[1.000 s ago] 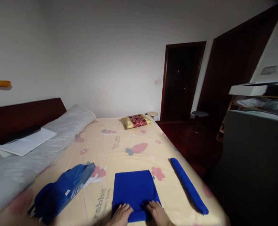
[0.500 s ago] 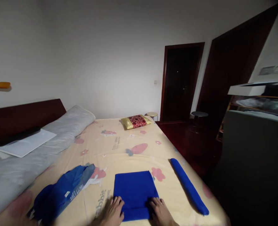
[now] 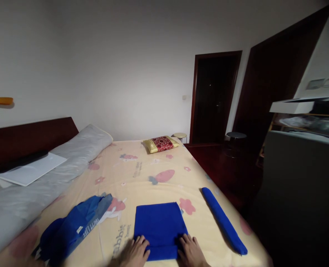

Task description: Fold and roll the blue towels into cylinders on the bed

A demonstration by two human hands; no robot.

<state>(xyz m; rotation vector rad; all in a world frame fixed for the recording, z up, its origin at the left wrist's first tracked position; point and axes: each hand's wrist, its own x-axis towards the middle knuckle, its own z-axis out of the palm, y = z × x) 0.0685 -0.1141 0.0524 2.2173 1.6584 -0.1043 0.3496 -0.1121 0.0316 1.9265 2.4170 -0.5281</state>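
Note:
A blue folded cloth (image 3: 161,222) lies flat on the patterned bedsheet, with a narrow folded strip along its near edge. My left hand (image 3: 136,252) rests at the cloth's near left corner, fingers bent over its edge. On the near right corner is my right hand (image 3: 190,250), its fingertips touching the cloth. Whether either hand pinches the fabric is hard to tell. To the right lies a long blue roll (image 3: 224,220). A crumpled blue garment (image 3: 73,228) with white lettering lies to the left.
A grey covered bolster (image 3: 81,148) runs along the headboard (image 3: 30,137), with a white flat item (image 3: 32,168) on it. A gold and red pillow (image 3: 161,144) sits at the far edge. Beyond the bed's right edge stand a dark stool (image 3: 236,135) and a grey cabinet (image 3: 300,178).
Both hands have shifted very slightly at the cloth's near edge, my left hand a little down and to the right. The cloth, roll and garment look unmoved.

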